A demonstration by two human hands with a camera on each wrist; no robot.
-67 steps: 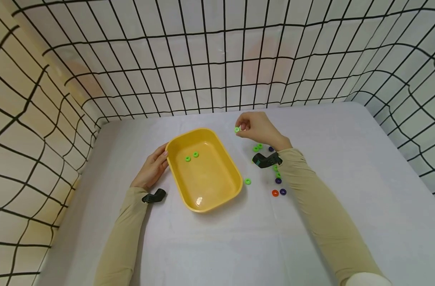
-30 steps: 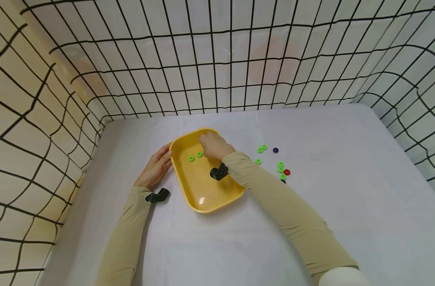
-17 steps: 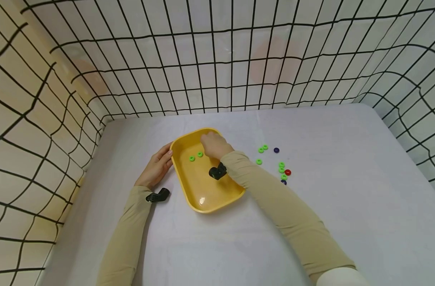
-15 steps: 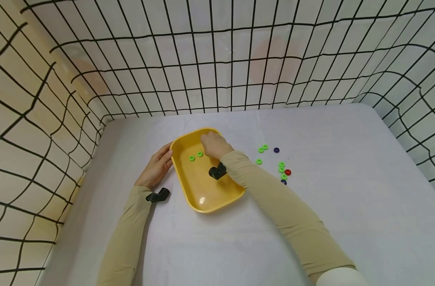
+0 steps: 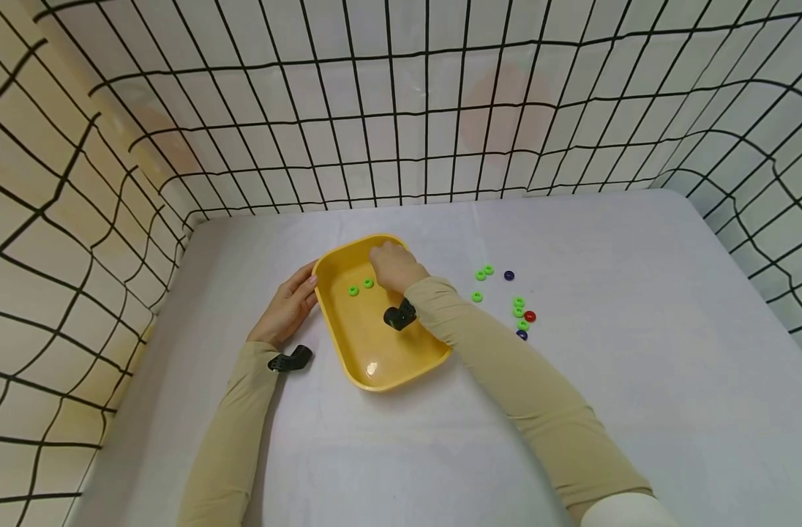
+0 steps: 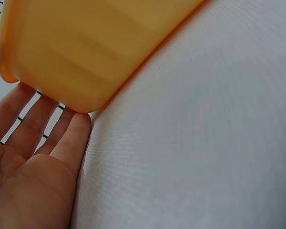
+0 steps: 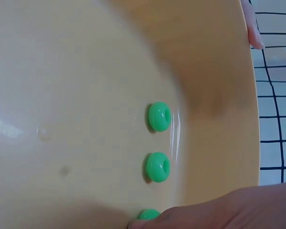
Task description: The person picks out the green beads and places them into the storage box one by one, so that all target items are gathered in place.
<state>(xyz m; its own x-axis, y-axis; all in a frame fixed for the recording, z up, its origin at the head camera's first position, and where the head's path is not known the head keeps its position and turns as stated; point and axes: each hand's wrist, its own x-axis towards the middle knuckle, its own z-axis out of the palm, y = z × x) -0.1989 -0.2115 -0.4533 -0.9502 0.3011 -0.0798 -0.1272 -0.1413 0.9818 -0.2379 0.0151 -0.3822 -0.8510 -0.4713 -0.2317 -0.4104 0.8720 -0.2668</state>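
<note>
Right hand (image 5: pixel 396 268) has moved into the yellow tray (image 5: pixel 358 348), over a green bead (image 7: pixel 149 214) roughly aligned with two others (image 7: pixel 158 117); its grip is hidden. Left hand's (image 5: pixel 285 307) extended fingers touch the tray's outer wall, likely steadying it.

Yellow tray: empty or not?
Not empty: the right wrist view shows two green beads inside the yellow tray, a third bead partly behind the right hand.

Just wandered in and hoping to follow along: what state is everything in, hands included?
Tray: upright on the table.
Two green beads: lying apart inside.
Third green bead: inside, partly hidden.
Other green beads, red bead, dark beads: loose on the table.
Left hand: touching the tray's outside.
Right hand: at the third bead; grip unclear.
</note>
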